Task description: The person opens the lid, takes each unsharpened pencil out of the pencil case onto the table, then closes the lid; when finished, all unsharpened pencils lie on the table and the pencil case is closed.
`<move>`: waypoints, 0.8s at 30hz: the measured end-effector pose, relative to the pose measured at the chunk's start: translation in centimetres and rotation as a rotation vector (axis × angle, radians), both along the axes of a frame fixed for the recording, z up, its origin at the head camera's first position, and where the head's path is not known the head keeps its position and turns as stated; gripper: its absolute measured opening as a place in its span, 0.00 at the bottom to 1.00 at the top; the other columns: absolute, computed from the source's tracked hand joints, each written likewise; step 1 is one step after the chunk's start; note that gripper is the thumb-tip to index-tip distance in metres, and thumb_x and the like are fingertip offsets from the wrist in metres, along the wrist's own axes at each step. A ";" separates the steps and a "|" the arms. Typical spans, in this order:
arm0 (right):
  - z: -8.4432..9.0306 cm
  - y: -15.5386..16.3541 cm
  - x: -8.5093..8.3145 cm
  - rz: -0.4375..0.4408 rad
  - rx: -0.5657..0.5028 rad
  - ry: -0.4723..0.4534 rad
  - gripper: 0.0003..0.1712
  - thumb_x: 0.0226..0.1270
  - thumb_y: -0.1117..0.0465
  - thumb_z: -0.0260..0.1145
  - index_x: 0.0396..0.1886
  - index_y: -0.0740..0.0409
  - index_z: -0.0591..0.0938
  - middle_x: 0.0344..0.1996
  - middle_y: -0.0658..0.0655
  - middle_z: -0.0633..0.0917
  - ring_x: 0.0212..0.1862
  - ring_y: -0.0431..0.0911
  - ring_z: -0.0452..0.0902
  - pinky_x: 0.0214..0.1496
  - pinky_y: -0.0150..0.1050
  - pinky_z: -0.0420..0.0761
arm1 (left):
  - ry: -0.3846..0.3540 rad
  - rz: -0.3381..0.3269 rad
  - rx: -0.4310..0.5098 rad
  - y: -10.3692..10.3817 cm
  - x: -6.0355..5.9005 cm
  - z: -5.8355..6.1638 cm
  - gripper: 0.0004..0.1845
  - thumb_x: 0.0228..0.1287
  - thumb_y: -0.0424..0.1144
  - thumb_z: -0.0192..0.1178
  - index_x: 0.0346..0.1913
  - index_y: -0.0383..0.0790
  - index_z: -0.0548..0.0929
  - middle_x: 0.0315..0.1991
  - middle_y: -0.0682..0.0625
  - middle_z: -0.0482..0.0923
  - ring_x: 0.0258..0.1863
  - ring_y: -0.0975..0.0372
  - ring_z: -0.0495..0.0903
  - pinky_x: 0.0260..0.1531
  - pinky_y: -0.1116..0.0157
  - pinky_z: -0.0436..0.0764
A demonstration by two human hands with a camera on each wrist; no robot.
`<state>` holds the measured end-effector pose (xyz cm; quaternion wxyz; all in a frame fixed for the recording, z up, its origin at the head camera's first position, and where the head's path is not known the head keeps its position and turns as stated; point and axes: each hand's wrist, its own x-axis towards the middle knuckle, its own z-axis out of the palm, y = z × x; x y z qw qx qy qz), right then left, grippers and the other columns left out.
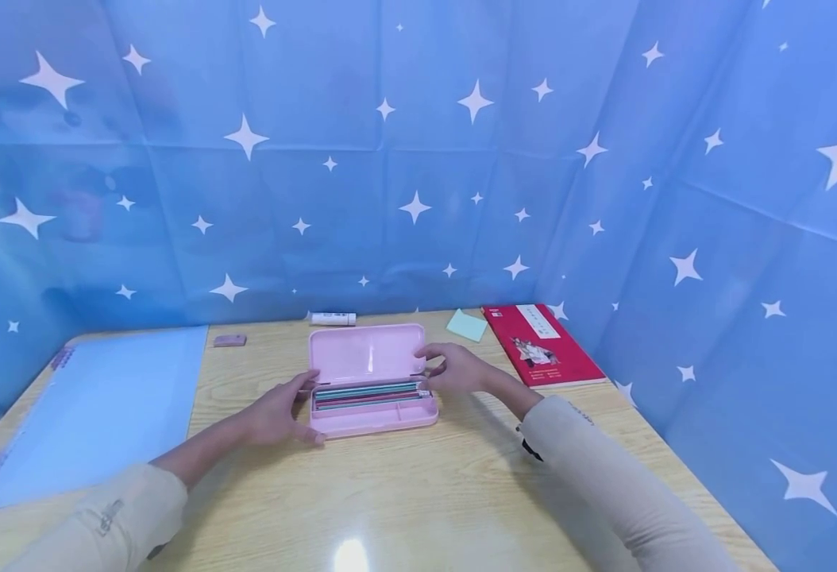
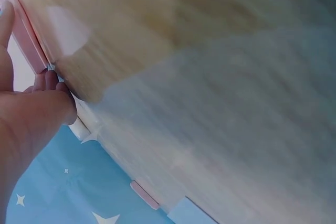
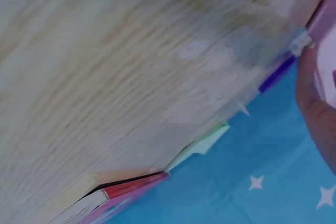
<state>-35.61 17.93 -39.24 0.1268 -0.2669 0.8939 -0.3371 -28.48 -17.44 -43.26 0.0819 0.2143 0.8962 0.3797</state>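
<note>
A pink pencil case [image 1: 376,425] lies on the table with its lid [image 1: 350,353] raised. Inside are several pencils [image 1: 364,395], side by side in the back compartment. My left hand [image 1: 275,411] holds the case's left end, fingers at the back corner and thumb at the front edge. At the right side my right hand [image 1: 457,367] grips the lid's edge, its thumb low near the hinge. In the left wrist view the left fingers [image 2: 47,80] bend at the case's end; the right wrist view shows only part of the right hand [image 3: 315,103].
Behind the case lies a white tube [image 1: 332,318]. A small mauve eraser [image 1: 229,341] and a large pale-blue sheet [image 1: 111,405] are to the left. Green sticky notes [image 1: 467,326] and a red book [image 1: 543,345] lie right. A blue starry curtain [image 1: 361,183] backs the table.
</note>
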 end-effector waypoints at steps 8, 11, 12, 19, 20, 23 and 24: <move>0.5 0.3 0.3 -0.071 0.061 0.106 0.26 0.63 0.61 0.72 0.60 0.61 0.78 0.58 0.64 0.79 0.48 0.53 0.83 0.49 0.42 0.83 | -0.032 -0.010 0.005 -0.1 0.1 0.0 0.62 0.46 0.51 0.79 0.77 0.33 0.50 0.72 0.33 0.60 0.70 0.37 0.61 0.67 0.44 0.61; 0.5 0.1 0.7 -0.044 0.043 0.111 0.24 0.63 0.62 0.72 0.58 0.62 0.79 0.54 0.64 0.80 0.44 0.50 0.84 0.47 0.40 0.83 | -0.031 -0.024 0.011 -0.2 0.0 -0.1 0.61 0.47 0.52 0.78 0.77 0.34 0.52 0.73 0.33 0.59 0.69 0.38 0.63 0.66 0.44 0.64; 0.5 0.0 0.8 -0.024 0.037 0.110 0.24 0.62 0.62 0.72 0.57 0.63 0.79 0.53 0.64 0.80 0.44 0.49 0.84 0.47 0.40 0.83 | -0.032 -0.027 0.014 -0.3 0.0 -0.2 0.60 0.47 0.52 0.78 0.77 0.34 0.52 0.73 0.33 0.59 0.69 0.38 0.63 0.66 0.45 0.64; 0.6 -0.9 1.5 0.083 0.008 0.086 0.25 0.62 0.60 0.73 0.57 0.64 0.80 0.52 0.62 0.82 0.44 0.47 0.83 0.45 0.36 0.83 | -0.034 -0.035 0.014 -0.4 -0.2 -0.4 0.60 0.49 0.53 0.77 0.77 0.34 0.53 0.74 0.34 0.59 0.69 0.39 0.63 0.66 0.46 0.65; 0.7 -1.0 1.6 0.082 0.007 0.084 0.25 0.62 0.60 0.73 0.57 0.64 0.80 0.52 0.61 0.82 0.44 0.47 0.83 0.45 0.36 0.83 | -0.034 -0.036 0.015 -0.4 -0.2 -0.4 0.60 0.49 0.53 0.77 0.77 0.34 0.52 0.74 0.35 0.59 0.70 0.39 0.63 0.66 0.46 0.65; 0.6 -1.2 1.5 0.089 0.019 0.098 0.23 0.61 0.60 0.74 0.54 0.62 0.82 0.51 0.59 0.84 0.42 0.45 0.82 0.45 0.36 0.82 | -0.034 -0.041 0.024 -0.4 -0.2 -0.4 0.60 0.49 0.53 0.77 0.77 0.33 0.53 0.74 0.35 0.59 0.70 0.39 0.62 0.66 0.46 0.65; 0.5 -1.3 1.4 0.092 0.029 0.103 0.22 0.61 0.60 0.74 0.53 0.62 0.83 0.50 0.58 0.84 0.42 0.45 0.82 0.45 0.36 0.82 | -0.034 -0.042 0.026 -0.5 -0.1 -0.4 0.59 0.49 0.53 0.77 0.77 0.33 0.53 0.73 0.35 0.59 0.70 0.39 0.62 0.66 0.46 0.64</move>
